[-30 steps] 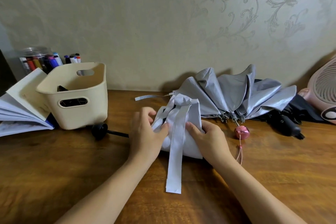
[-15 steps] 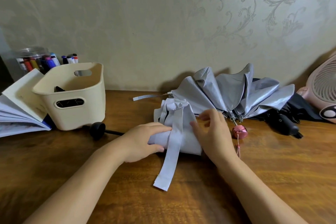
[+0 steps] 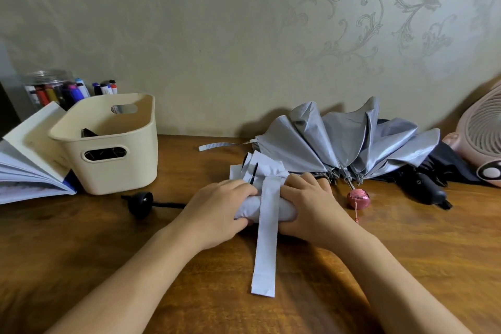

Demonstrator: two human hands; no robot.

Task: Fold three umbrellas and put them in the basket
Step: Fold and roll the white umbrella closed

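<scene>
Your left hand (image 3: 217,209) and right hand (image 3: 311,206) both grip the rolled white umbrella (image 3: 271,169) on the desk (image 3: 81,252), fingers (image 3: 241,188) curled over it. Its strap (image 3: 267,238) lies toward you. Half-folded silver umbrella (image 3: 347,141) just behind. Cream basket (image 3: 108,171) at left.

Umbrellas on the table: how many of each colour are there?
White umbrella: 1
Silver umbrella: 1
Black umbrella: 1
Total: 3
</scene>
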